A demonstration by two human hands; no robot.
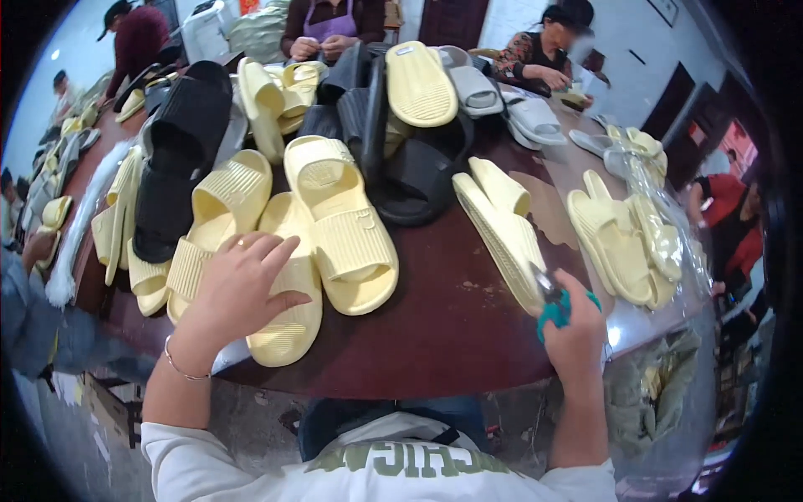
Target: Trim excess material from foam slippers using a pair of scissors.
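The right grip [577,329] is clamped on one pair of teal-handled, metal-bladed snips [548,294]; its forearm rises from the lower edge, and the blades point up and to the left. The left grip [237,284] is spread, back of the hand upward, fingers apart and thumb extended rightward; whether it touches the footwear beneath cannot be told. One thin silvery bracelet [186,369] circles the left wrist.

At the snips' tip, one pale yellow moulded slipper [500,230] lies on its side; contact with the blades is unclear. Just right of the left grip, two ridged pale yellow slippers [358,243] lie side by side, straps upward. All rest on one dark red, glossy surface [435,335]. Beyond stand one large black slipper [186,125] at left and one more at centre, within a mixed heap too overlapped to count. Clear plastic film [669,226] covers slippers at right. Three co-workers [335,25] occupy the far side.
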